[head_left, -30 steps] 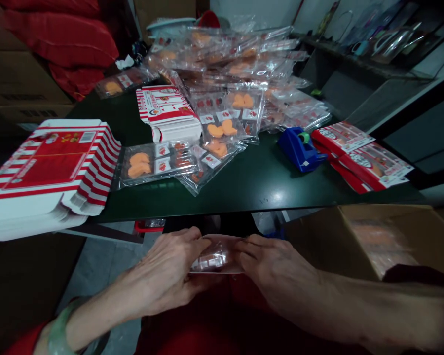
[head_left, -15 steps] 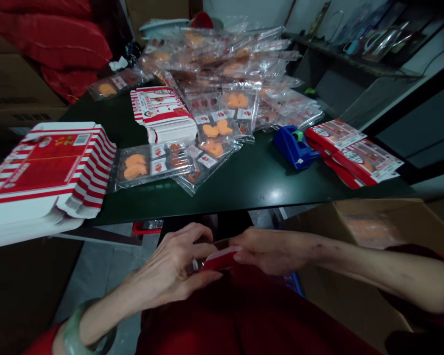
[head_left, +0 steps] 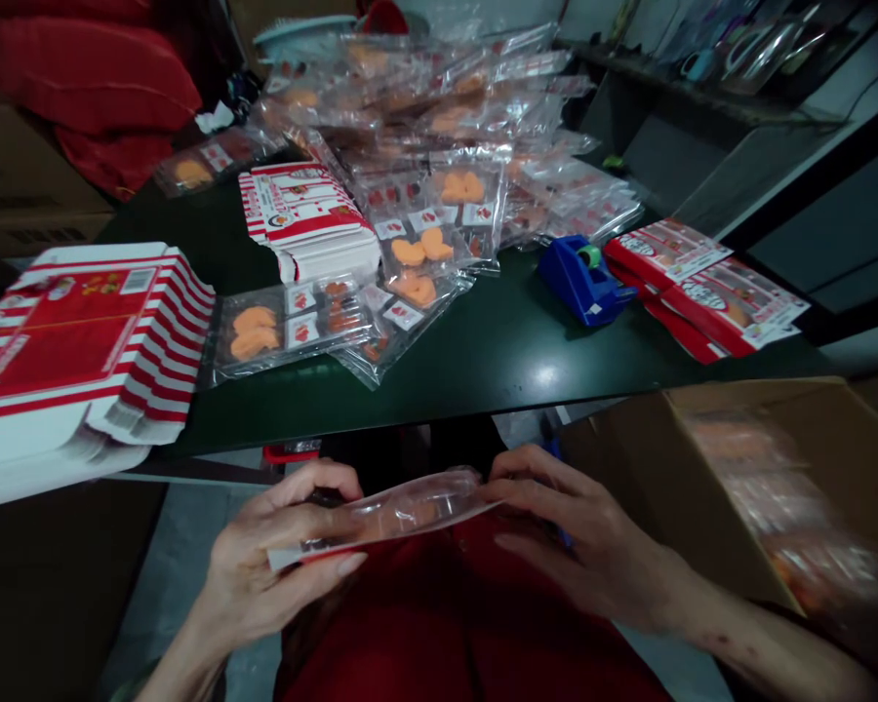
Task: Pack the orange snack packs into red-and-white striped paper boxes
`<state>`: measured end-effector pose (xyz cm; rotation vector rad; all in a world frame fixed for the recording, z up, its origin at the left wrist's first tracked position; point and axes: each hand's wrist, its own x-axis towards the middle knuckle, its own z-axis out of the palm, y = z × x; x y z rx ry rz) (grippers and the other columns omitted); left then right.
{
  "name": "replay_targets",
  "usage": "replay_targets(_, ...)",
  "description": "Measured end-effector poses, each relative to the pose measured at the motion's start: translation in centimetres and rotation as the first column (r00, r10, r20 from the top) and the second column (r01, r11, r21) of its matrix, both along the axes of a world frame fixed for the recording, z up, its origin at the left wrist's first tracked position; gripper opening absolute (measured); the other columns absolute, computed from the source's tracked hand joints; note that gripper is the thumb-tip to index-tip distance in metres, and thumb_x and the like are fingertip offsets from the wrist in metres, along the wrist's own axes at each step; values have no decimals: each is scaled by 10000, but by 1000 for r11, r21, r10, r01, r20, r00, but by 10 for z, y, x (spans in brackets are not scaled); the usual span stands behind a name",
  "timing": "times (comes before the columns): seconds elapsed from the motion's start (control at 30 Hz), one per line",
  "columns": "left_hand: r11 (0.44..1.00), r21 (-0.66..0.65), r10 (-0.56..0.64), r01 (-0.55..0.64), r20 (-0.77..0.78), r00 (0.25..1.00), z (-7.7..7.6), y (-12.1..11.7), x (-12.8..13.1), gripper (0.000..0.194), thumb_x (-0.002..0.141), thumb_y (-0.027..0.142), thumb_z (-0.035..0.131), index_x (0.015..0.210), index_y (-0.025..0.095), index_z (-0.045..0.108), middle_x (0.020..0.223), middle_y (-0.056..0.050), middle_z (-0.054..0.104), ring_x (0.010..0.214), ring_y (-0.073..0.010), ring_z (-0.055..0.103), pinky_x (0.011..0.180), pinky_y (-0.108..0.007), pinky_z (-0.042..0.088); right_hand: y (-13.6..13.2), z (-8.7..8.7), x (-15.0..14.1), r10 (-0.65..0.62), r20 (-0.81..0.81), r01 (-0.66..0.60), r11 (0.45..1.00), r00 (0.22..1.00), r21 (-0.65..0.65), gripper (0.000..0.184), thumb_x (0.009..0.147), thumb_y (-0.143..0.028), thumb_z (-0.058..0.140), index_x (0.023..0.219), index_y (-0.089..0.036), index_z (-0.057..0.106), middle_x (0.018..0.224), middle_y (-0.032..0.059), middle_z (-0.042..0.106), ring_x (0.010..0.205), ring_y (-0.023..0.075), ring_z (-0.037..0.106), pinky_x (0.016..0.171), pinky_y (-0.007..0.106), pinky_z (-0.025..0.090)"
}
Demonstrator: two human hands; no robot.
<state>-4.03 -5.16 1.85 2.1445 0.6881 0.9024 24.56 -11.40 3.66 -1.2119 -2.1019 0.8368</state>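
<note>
Low in front of my red clothing, my left hand (head_left: pixel 278 556) grips a clear plastic packet (head_left: pixel 410 507) at its left end, thumb below and fingers above. Blurred orange pieces show through the film, and a white and red edge runs along its underside. At the packet's right end, the fingertips of my right hand (head_left: pixel 578 546) touch the film. The right thumb is held apart below, with a gap between it and the fingers. The packet is tilted nearly edge-on, so its face is mostly hidden.
On the dark green table (head_left: pixel 483 361) are a stack of striped cartons (head_left: pixel 65 322), smaller cartons (head_left: pixel 307 214), a heap of clear packets (head_left: pixel 439 107), a blue tape dispenser (head_left: pixel 581 278) and red packs (head_left: pixel 709 283). An open cardboard box (head_left: pixel 746 390) with packets stands at right.
The packet has come out flatter and wider between my hands. My left hand has moved left; my right hand has moved right and loosened, its thumb now apart. The view has shifted slightly.
</note>
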Motion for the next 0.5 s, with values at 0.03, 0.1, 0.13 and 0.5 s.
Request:
replay_targets(0.03,1000,12,-4,4,-5,1000,0,-1,-1,141,798,128,641,916,178,699,913,-60,645,788,-154,654,676,-217,546,-3,-1,-1,6,16,-6,1000,1000,4,274,889,-151,521,1158,-175,563,1078,90,554,958,138,576,810,268,519)
replay_targets(0.1,999,34,-5,6,-22,1000,2,-3,-2,128,797,126,637,896,175,701,902,-61,646,778,-152,659,672,-209,549,-7,-4,-4,26,48,-26,1000,999,5,293,899,-165,502,1189,-179,541,1089,91,571,958,143,586,809,266,524)
replay_targets(0.13,999,44,-2,3,-29,1000,3,-4,-2,130,797,121,633,893,174,702,897,-61,648,773,-150,661,668,-203,549,-8,-5,-5,33,57,-33,999,998,-3,308,901,-175,499,1207,-182,529,1091,90,583,952,145,594,802,263,527)
replay_targets(0.5,992,48,-120,121,-25,992,6,-5,5,205,857,207,581,1037,176,676,915,-101,653,801,-195,670,672,-247,573,10,34,-6,200,245,-86,909,949,-409,486,866,-172,498,1343,-256,457,815,2,702,712,140,641,629,227,468)
